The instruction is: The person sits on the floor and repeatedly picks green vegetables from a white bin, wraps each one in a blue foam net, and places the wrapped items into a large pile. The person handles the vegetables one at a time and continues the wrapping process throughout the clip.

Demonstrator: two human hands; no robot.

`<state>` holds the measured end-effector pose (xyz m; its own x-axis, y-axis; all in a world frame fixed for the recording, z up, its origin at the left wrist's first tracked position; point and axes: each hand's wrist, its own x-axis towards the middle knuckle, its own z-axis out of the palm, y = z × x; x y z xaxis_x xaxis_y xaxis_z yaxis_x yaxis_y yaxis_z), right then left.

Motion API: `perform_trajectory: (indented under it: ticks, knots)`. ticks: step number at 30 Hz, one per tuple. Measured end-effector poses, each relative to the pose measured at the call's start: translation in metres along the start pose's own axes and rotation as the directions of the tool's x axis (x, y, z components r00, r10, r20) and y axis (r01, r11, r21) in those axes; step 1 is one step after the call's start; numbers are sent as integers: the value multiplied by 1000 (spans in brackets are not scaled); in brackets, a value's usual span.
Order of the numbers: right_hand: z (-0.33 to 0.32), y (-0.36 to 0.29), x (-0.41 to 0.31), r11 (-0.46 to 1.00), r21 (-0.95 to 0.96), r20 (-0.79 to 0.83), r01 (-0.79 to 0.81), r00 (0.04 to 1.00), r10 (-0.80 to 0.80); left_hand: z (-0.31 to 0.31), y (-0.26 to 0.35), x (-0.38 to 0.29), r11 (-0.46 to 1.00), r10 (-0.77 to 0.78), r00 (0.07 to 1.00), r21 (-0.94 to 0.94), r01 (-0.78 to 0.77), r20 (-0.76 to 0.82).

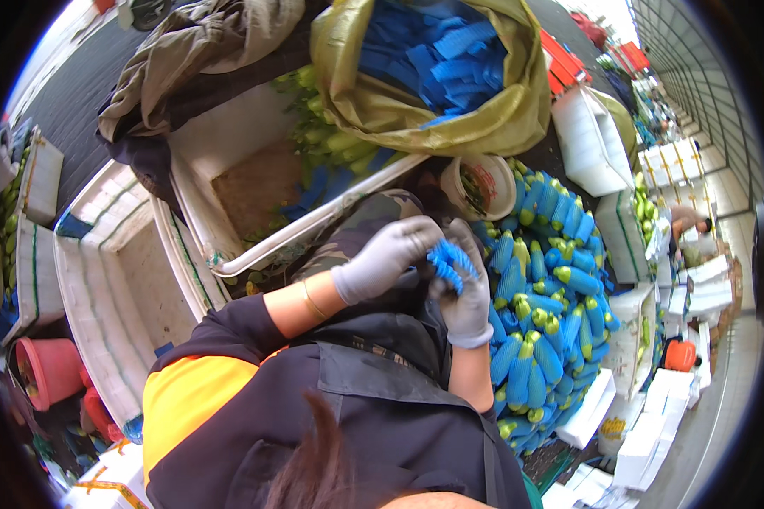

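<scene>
Both hands wear pale grey gloves and meet over the lap. My right hand (pixel 468 296) is shut on a bunched blue mesh sleeve (pixel 451 264). The fingers of my left hand (pixel 401 251) touch or nearly touch the mesh's upper left end; whether they pinch it is hidden. Beyond the hands stands a yellow-green woven sack (pixel 516 121) with many loose blue mesh sleeves (pixel 465 63). A white tub (pixel 274 240) behind the left hand holds bare green vegetables, like zucchini (pixel 337 141). To the right lies a large heap of green vegetables in blue mesh (pixel 541 318).
A white bucket (pixel 506 184) with green scraps stands beside the heap. An emptied-looking white foam crate (pixel 111 280) and a pink bucket (pixel 51 372) are at left. White foam boxes (pixel 649 439) line the right side, where other people (pixel 684 223) are bent over.
</scene>
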<state>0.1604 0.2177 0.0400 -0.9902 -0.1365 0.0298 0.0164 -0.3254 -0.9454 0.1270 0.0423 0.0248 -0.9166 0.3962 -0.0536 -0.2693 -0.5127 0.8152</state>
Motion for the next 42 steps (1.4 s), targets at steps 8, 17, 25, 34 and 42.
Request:
perform_trajectory:
  ticks: [8, 17, 25, 34, 42]
  knots:
    - [15, -16, -9, -255, -669, 737, 698, 578, -351, -29, 50, 2, 999, 26, 1000, 42, -26, -17]
    - [4, 38, 62, 993, -114, 77, 16, 997, -7, -12, 12, -12, 463, 429, 711, 540, -703, 557]
    - [6, 118, 79, 308, -847, 445, 434, 895, -37, -324, -53, 204, -217, 282, 865, 851, 478, -414]
    - [1, 112, 94, 415, -774, 486, 479, 869, -96, -335, -48, 173, 716, -128, 943, 629, 303, -308]
    - [32, 77, 68, 798, -541, 349, 267, 934, -76, -319, 67, 22, 945, -9, 949, 309, 112, -316]
